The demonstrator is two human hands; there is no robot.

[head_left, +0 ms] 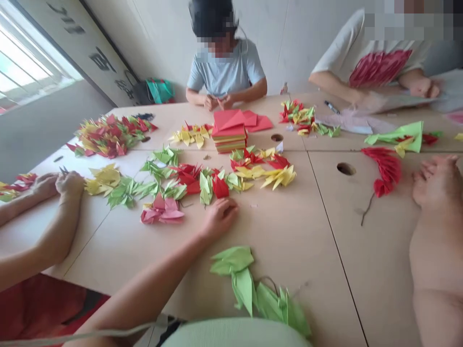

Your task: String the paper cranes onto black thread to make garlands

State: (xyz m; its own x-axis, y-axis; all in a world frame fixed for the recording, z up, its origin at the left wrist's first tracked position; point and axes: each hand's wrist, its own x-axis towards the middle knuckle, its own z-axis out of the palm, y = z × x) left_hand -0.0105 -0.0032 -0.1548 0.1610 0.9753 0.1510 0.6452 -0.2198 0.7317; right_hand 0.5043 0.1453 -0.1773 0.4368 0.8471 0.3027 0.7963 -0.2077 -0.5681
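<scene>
My left hand point(220, 216) rests on the table with its fingers curled against a red folded paper piece point(220, 186); the fingertips are partly hidden. Beside that piece lie pale green folded papers point(206, 187), and a pink folded paper cluster point(162, 211) is left of my hand. My right hand point(438, 179) lies at the far right, fingers apart, holding nothing. Left of it is a red pleated paper piece point(388, 171) with a dark thin stem point(368, 210). Close to my body sits a chain of large green folded papers point(246, 279).
A stack of coloured paper point(229, 135) stands mid-table, near a hole point(277, 138). A big heap of folded papers point(108, 135) lies back left. At left, a neighbour's hands point(68, 184) hold a small pointed tool. Two people sit opposite, one handling a clear plastic sheet point(394, 101).
</scene>
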